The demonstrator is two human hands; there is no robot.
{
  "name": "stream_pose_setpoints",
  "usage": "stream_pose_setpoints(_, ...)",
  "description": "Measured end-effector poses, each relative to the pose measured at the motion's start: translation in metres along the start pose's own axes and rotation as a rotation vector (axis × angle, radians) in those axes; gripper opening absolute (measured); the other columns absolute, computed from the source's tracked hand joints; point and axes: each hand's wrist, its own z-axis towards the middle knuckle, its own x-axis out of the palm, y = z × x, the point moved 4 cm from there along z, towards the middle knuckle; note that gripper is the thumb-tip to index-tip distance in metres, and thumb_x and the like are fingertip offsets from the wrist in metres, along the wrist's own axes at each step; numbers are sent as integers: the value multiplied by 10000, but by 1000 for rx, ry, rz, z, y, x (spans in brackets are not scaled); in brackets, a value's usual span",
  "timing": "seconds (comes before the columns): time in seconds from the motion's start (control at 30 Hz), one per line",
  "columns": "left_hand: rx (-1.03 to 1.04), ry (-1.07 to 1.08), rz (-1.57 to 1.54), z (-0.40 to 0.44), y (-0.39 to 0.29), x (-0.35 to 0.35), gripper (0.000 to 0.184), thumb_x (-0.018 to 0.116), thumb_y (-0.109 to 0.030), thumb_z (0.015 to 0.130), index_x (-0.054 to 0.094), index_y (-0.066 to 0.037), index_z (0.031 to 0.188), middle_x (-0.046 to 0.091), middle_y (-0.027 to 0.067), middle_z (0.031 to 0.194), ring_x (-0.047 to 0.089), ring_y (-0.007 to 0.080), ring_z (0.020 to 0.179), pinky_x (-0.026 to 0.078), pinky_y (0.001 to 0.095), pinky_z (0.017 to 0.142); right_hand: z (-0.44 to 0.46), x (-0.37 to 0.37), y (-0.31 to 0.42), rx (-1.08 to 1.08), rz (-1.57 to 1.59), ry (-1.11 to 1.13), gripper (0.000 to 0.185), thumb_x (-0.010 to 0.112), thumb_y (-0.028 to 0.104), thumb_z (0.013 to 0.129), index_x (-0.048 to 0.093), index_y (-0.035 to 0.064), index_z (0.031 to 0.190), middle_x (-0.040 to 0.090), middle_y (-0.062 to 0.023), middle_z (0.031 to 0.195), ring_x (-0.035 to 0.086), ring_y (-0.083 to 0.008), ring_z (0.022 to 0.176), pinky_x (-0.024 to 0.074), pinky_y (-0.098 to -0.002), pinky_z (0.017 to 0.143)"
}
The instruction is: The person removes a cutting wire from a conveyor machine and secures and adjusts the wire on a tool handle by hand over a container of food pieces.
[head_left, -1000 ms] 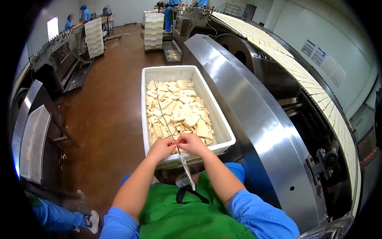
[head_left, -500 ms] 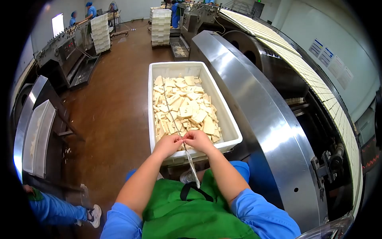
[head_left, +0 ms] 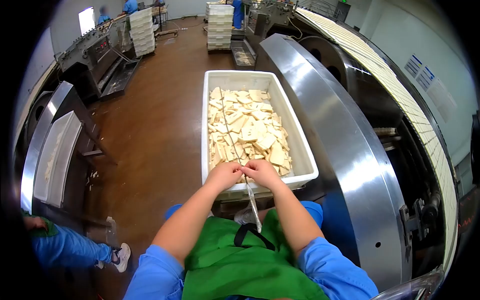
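My left hand (head_left: 225,176) and my right hand (head_left: 262,173) meet over the near rim of a white plastic tub (head_left: 206,131). The fingers of both are pinched on a long thin dark rod (head_left: 228,128). Its far length stretches over the tub, and its near end (head_left: 253,207), which looks wrapped in clear plastic, points down toward my green apron. Broken pale, flat wafer-like pieces (head_left: 249,125) fill much of the tub. My fingertips hide part of the rod.
A curved steel machine guard (head_left: 340,130) runs close along the tub's right side, below a line of pale sheets (head_left: 395,80). Stacked white crates (head_left: 219,27) stand ahead. At the left are a long white trough (head_left: 57,155) and a person's leg (head_left: 75,247).
My view has shifted slightly, so the tub and surroundings sit further right in the picture. Both hands keep their pinch on the rod near the tub's rim.
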Motion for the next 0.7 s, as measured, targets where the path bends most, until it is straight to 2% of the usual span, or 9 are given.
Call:
stream_pose_setpoints(0.03,-8,-8,7,0,-2,-3,230,587,-284,865,680,-84,930,655,120,774,614,255,709,473,369,661,3,2,-5,-9,6,7,267,644,278,872,676,21,807,629,-37,672,569,-106,632,467,-269,606)
stream_pose_setpoints(0.1,-13,54,51,0,-4,-3,255,548,-309,880,685,-108,960,677,125,881,635,300,823,493,397,725,9,6,-11,-43,122,37,250,645,260,873,673,16,823,634,-29,679,562,-102,627,460,-260,599)
stream_pose_setpoints(0.13,24,25,24,1,-2,-2,243,574,-293,871,674,-79,930,656,140,801,613,282,738,474,380,673,9,5,-12,-42,109,64,221,639,230,878,669,14,838,642,-29,697,564,-96,633,460,-256,602)
stream_pose_setpoints(0.23,-9,28,41,-1,-4,-2,234,580,-287,869,673,-82,932,657,133,799,613,276,731,472,376,672,5,2,-8,-9,32,59,205,638,211,876,665,9,851,649,-33,714,577,-99,651,469,-256,620)
stream_pose_setpoints(0.27,-8,26,45,-1,-5,-3,234,580,-287,869,673,-82,932,657,133,799,613,276,731,472,376,672,9,6,-18,-24,50,18,257,635,287,853,687,36,844,649,-80,698,581,-192,621,467,-324,609)
stream_pose_setpoints(0.47,-10,11,9,-2,-3,-1,218,574,-279,854,656,-82,897,662,120,823,627,287,774,480,387,679,6,2,-15,-45,54,-34,210,685,240,813,665,36,855,641,-73,723,575,-178,646,468,-317,621)
stream_pose_setpoints(0.57,-46,28,51,2,-2,-3,205,592,-268,841,642,-87,923,648,99,776,620,268,744,473,383,659,6,0,-17,-38,129,-44,181,717,191,782,639,33,823,632,-62,721,573,-154,663,466,-301,620)
stream_pose_setpoints(0.63,3,-64,-20,0,-1,-3,216,603,-273,832,629,-91,944,638,81,750,616,255,720,468,378,646,6,-1,-15,-68,133,-47,179,726,181,773,631,33,805,627,-56,711,569,-146,659,463,-295,615)
stream_pose_setpoints(0.7,19,-50,-44,-3,-2,-2,219,608,-271,828,629,-96,957,642,80,758,617,254,719,471,376,650,2,-1,-15,-93,136,-47,179,734,172,764,622,34,787,621,-49,701,564,-138,655,460,-289,610)
